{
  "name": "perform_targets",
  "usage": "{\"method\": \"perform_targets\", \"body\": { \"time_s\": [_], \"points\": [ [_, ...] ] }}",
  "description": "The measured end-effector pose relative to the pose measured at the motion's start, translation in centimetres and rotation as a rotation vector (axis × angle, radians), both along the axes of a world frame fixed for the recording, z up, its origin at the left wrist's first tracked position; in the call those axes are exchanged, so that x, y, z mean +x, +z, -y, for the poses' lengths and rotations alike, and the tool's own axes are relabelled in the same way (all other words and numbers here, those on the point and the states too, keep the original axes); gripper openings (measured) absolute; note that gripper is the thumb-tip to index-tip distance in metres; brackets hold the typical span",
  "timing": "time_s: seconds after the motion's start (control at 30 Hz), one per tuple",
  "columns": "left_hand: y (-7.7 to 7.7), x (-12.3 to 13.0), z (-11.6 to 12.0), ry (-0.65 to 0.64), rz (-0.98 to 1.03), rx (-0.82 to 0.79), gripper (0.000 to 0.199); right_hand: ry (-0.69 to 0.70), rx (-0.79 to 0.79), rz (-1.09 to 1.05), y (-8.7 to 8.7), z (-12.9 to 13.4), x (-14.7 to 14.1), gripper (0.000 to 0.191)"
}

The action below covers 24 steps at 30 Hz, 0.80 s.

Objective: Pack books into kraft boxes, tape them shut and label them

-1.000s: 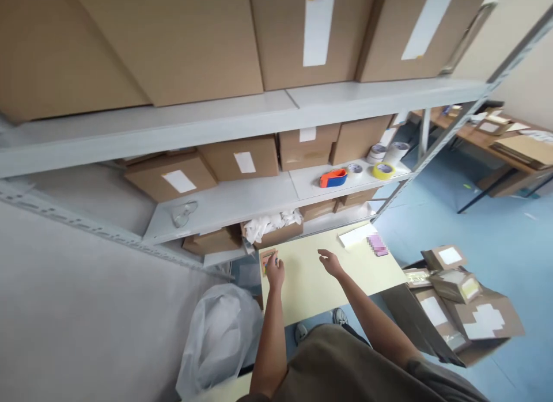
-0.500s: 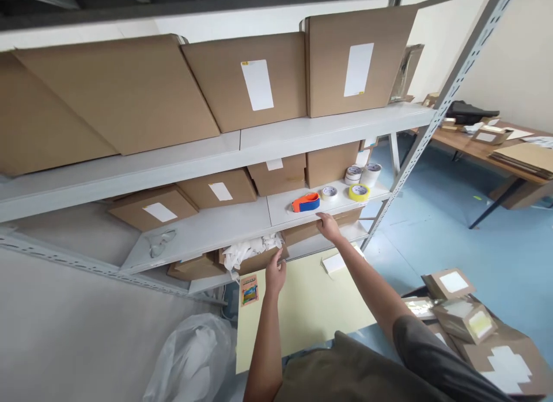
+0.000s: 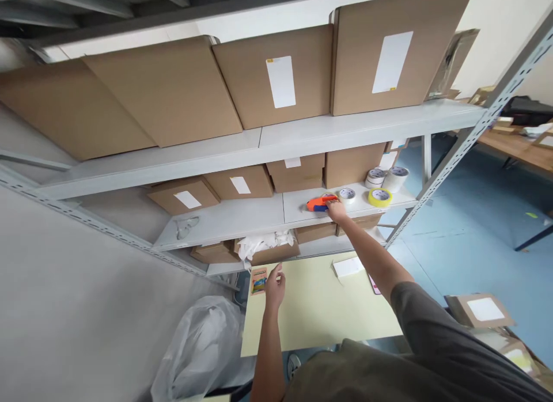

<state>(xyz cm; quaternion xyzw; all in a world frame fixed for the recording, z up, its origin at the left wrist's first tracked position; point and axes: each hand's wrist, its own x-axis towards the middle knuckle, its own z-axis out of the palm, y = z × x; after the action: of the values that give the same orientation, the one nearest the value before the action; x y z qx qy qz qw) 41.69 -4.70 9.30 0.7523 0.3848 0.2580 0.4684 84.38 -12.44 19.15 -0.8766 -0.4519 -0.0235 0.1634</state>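
Observation:
My right hand (image 3: 336,211) reaches to the middle shelf, with its fingers closed on the end of an orange and blue tape dispenser (image 3: 318,204). The dispenser is at the shelf's front edge; whether it is lifted I cannot tell. Just right of it sit a white tape roll (image 3: 347,194) and a yellow tape roll (image 3: 380,198). My left hand (image 3: 275,287) hovers over the pale yellow tabletop (image 3: 319,310), its fingers loosely bent and apart, with nothing in them. Beside it lies a small printed picture packet (image 3: 259,281).
Large cardboard boxes (image 3: 276,79) line the upper shelf. A box of white cloth-like material (image 3: 263,245) is on the lower shelf. A white packet (image 3: 348,267) lies on the tabletop. A clear plastic bag (image 3: 199,344) stands at left, a rack post (image 3: 470,131) at right.
My right hand has moved from the shelf's front edge onto the tape dispenser and taken hold of it. My left hand stays over the tabletop. The view has shifted.

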Motion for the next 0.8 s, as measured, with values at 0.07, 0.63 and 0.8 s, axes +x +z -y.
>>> {"method": "perform_targets", "body": {
  "time_s": [0.07,0.63,0.8],
  "points": [
    [0.2,0.3,-0.3,-0.033,0.035,-0.008,0.044,0.011,0.026,0.096,0.3,1.4,-1.4,0.029],
    [-3.1,-3.2,1.6,-0.278,0.020,-0.191,0.039,-0.332,-0.025,-0.045,-15.5,22.7,-26.1,0.008],
    [-3.2,-4.7,4.0,-0.259,-0.002,-0.179,0.040,-0.430,-0.151,-0.239,-20.9,27.2,-27.9,0.013]
  ]
}}
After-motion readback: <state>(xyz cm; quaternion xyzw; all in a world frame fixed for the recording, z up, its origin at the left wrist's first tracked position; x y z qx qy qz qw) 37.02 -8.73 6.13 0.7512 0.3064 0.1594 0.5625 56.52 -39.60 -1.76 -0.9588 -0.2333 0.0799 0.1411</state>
